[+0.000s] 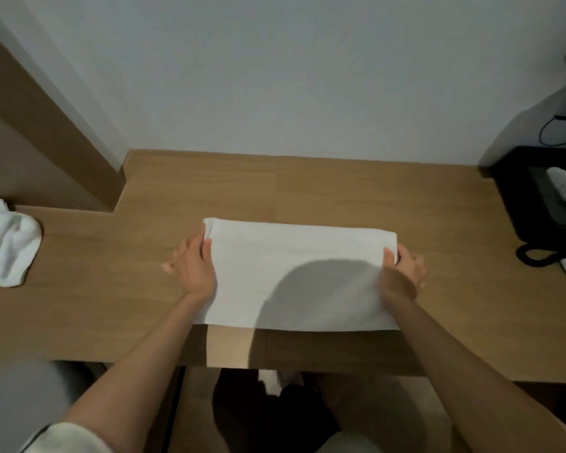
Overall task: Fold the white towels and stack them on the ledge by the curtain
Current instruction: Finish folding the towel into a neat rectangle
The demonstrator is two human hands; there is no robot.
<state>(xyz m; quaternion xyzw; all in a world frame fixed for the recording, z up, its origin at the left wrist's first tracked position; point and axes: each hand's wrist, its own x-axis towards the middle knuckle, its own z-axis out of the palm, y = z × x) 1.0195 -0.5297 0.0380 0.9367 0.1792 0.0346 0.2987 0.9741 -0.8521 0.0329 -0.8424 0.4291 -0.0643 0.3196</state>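
A white towel (294,256) lies flat and folded on the wooden table (111,289), its far edge a rounded fold. My left hand (193,266) pinches the towel's left far corner between thumb and fingers. At the right far corner my right hand (404,268) pinches the towel the same way. A shadow falls over the near right part of the towel. A second, crumpled white towel (7,243) lies at the table's left edge.
A black tissue box (543,197) with white tissue stands at the back right, with a black coiled cord (536,255) and a white object beside it. A brown wooden panel (46,142) rises at the back left. The white wall (275,76) bounds the table behind.
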